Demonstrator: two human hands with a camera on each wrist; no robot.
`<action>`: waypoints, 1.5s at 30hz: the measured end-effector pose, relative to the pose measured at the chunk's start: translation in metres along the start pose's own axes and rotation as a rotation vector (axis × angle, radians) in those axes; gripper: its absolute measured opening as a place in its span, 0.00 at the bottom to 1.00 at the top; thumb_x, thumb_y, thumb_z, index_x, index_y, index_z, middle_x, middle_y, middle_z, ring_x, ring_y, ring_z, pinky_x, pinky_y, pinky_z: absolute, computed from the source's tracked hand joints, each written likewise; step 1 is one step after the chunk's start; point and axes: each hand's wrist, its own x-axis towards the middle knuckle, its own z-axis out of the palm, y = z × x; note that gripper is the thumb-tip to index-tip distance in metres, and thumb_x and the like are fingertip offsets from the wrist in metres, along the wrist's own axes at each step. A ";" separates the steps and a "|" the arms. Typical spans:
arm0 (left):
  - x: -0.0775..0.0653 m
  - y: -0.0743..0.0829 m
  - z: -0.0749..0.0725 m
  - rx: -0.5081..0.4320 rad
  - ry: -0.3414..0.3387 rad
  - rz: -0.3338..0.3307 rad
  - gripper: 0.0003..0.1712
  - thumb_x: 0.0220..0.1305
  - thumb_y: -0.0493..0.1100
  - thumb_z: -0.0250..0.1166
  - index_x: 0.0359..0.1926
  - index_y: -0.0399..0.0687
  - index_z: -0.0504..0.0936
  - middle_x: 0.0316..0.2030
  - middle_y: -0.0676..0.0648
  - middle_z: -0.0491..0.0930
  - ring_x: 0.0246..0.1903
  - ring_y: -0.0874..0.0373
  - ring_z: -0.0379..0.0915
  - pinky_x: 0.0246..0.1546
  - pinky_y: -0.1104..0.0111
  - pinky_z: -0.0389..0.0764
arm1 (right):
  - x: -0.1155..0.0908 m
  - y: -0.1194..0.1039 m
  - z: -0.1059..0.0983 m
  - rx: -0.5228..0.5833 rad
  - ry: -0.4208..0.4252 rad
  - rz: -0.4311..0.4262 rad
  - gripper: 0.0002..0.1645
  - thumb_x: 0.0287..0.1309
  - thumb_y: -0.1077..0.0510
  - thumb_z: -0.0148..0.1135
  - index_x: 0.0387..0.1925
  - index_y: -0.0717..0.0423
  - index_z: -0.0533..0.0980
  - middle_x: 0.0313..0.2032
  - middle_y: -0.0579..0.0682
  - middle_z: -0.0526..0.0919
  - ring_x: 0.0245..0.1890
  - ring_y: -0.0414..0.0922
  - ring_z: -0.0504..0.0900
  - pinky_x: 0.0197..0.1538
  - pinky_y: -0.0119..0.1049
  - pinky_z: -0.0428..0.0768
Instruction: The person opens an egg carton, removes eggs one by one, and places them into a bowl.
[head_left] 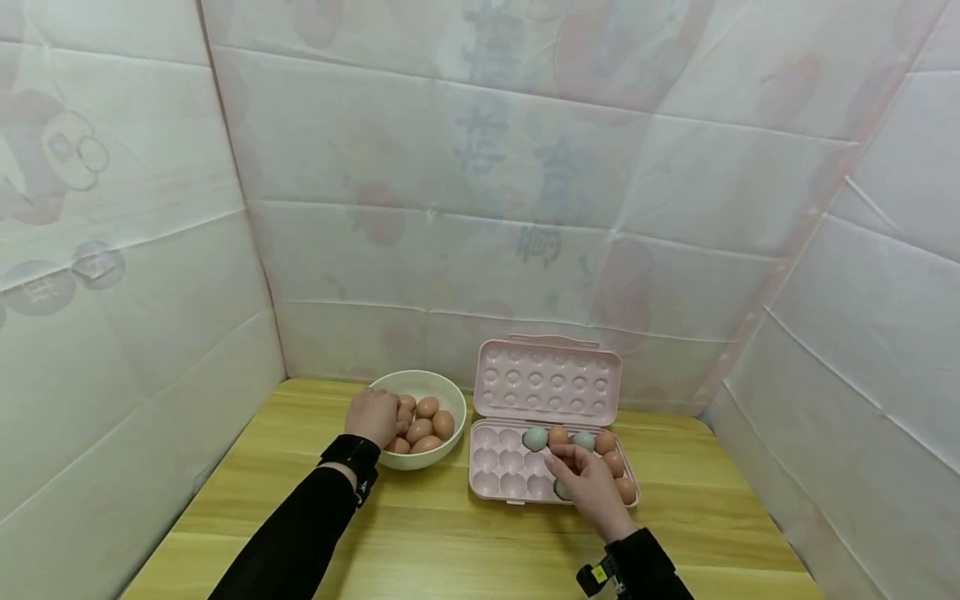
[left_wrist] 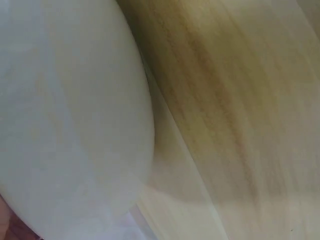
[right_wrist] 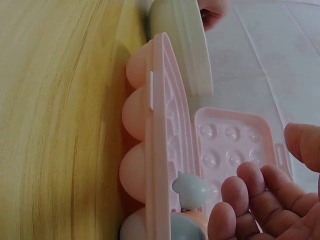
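My left hand reaches over the left rim of a cream bowl, its fingertips among brown eggs. I cannot tell whether those fingers grip an egg. Over the right half of an open pink egg carton is my right hand. Its thumb stands apart from the loosely bent fingers, with nothing between them. A pale green egg, a brown egg and several others sit in the carton's back row and right end. The hand hides some of the cups.
The carton's lid leans back, upright behind the tray, near the rear wall covering. Bowl and carton stand side by side on a wood-grain table. Pale printed sheets enclose the left, back and right sides.
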 end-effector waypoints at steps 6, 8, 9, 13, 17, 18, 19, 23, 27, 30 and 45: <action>0.003 0.004 0.002 0.097 -0.053 -0.005 0.12 0.67 0.44 0.73 0.31 0.39 0.87 0.32 0.39 0.84 0.40 0.40 0.81 0.48 0.49 0.85 | -0.002 0.000 -0.002 0.006 -0.001 -0.010 0.24 0.73 0.52 0.68 0.60 0.66 0.80 0.50 0.55 0.88 0.47 0.40 0.82 0.48 0.26 0.80; 0.003 0.004 0.002 0.104 -0.059 -0.005 0.11 0.69 0.43 0.70 0.33 0.40 0.87 0.33 0.39 0.85 0.41 0.40 0.81 0.49 0.49 0.85 | -0.001 0.001 -0.003 -0.004 0.003 -0.011 0.24 0.73 0.52 0.68 0.60 0.65 0.81 0.50 0.54 0.88 0.47 0.38 0.82 0.48 0.26 0.80; 0.003 0.004 0.002 0.106 -0.060 -0.003 0.10 0.70 0.42 0.70 0.33 0.40 0.87 0.34 0.39 0.85 0.41 0.40 0.81 0.49 0.49 0.84 | -0.001 0.001 -0.003 -0.012 0.004 -0.008 0.24 0.73 0.52 0.68 0.60 0.65 0.81 0.49 0.54 0.88 0.47 0.38 0.82 0.48 0.26 0.80; 0.001 0.006 0.001 0.086 -0.028 -0.004 0.11 0.71 0.43 0.68 0.34 0.40 0.88 0.35 0.38 0.85 0.41 0.40 0.81 0.49 0.49 0.84 | 0.000 0.003 -0.007 -0.035 -0.004 -0.006 0.24 0.74 0.51 0.67 0.61 0.64 0.80 0.50 0.53 0.88 0.47 0.38 0.82 0.49 0.26 0.80; -0.006 0.013 -0.003 0.036 0.070 0.020 0.13 0.68 0.48 0.73 0.38 0.41 0.88 0.36 0.41 0.85 0.42 0.42 0.81 0.49 0.50 0.84 | 0.003 0.002 -0.013 -0.074 -0.022 -0.028 0.23 0.74 0.52 0.67 0.61 0.63 0.80 0.50 0.54 0.88 0.48 0.41 0.83 0.49 0.27 0.80; -0.009 0.017 -0.005 0.006 0.106 0.036 0.14 0.67 0.49 0.74 0.40 0.41 0.88 0.37 0.41 0.86 0.43 0.42 0.82 0.51 0.49 0.84 | 0.005 0.002 -0.014 -0.103 -0.017 -0.044 0.22 0.74 0.52 0.67 0.60 0.62 0.80 0.49 0.54 0.88 0.48 0.41 0.83 0.49 0.28 0.81; -0.012 0.022 -0.008 -0.030 0.139 0.054 0.14 0.65 0.49 0.75 0.41 0.42 0.89 0.38 0.41 0.87 0.44 0.42 0.82 0.52 0.50 0.84 | 0.008 0.001 -0.015 -0.140 -0.010 -0.060 0.21 0.74 0.52 0.67 0.60 0.61 0.81 0.48 0.53 0.88 0.47 0.41 0.83 0.48 0.28 0.81; -0.031 0.053 -0.023 -0.225 0.273 0.140 0.10 0.62 0.45 0.77 0.37 0.44 0.88 0.36 0.44 0.88 0.40 0.44 0.82 0.48 0.52 0.83 | 0.024 -0.001 -0.019 -0.393 0.051 -0.196 0.22 0.72 0.51 0.70 0.60 0.58 0.83 0.44 0.49 0.90 0.44 0.42 0.87 0.48 0.34 0.85; -0.058 0.081 -0.033 -0.377 0.311 0.201 0.09 0.60 0.45 0.78 0.32 0.51 0.85 0.31 0.50 0.85 0.33 0.53 0.78 0.36 0.60 0.80 | 0.040 -0.003 -0.019 -0.612 0.063 -0.272 0.26 0.71 0.50 0.70 0.64 0.57 0.81 0.49 0.53 0.91 0.47 0.50 0.91 0.52 0.48 0.88; -0.080 0.096 -0.035 -0.428 0.241 0.240 0.09 0.63 0.49 0.78 0.37 0.52 0.88 0.37 0.53 0.88 0.38 0.56 0.81 0.38 0.62 0.84 | 0.051 -0.005 -0.015 -0.740 0.028 -0.289 0.28 0.71 0.50 0.70 0.67 0.56 0.80 0.56 0.57 0.89 0.53 0.56 0.90 0.55 0.55 0.87; -0.125 0.113 -0.026 -0.558 0.058 0.271 0.08 0.68 0.51 0.75 0.40 0.54 0.88 0.40 0.55 0.88 0.41 0.60 0.84 0.42 0.66 0.85 | 0.073 -0.003 0.020 -1.083 -0.058 -0.401 0.29 0.60 0.52 0.79 0.62 0.49 0.83 0.60 0.54 0.87 0.63 0.64 0.79 0.66 0.62 0.76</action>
